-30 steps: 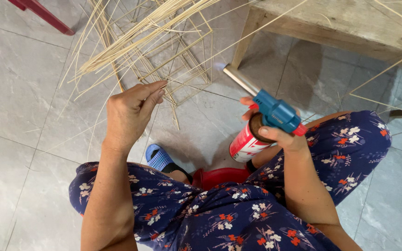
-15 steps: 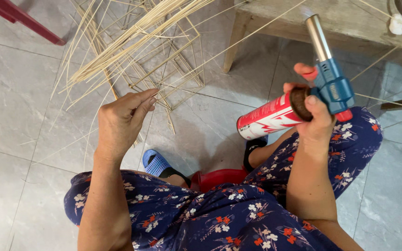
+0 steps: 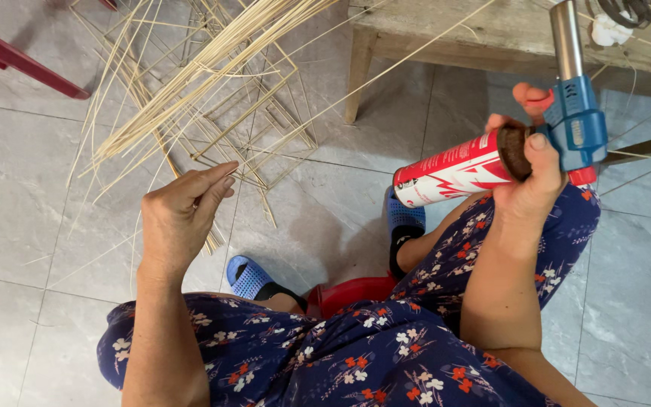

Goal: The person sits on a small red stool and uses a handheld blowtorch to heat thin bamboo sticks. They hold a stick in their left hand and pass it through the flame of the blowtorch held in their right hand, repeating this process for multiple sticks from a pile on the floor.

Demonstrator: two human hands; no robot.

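torch [image 3: 566, 105], blue body with a metal nozzle pointing up, sits on a red gas canister [image 3: 457, 169] that lies nearly level, base toward the left. right hand [image 3: 533, 177] is wrapped tight around the canister top and torch, above the right knee. left hand [image 3: 182, 211] fingers are pinched together on a thin bamboo strip [image 3: 265, 154] (hard to trace). bamboo frame [image 3: 212, 98] lies on the tiled floor [image 3: 24, 188] just beyond. wooden bench [image 3: 476, 34] behind.
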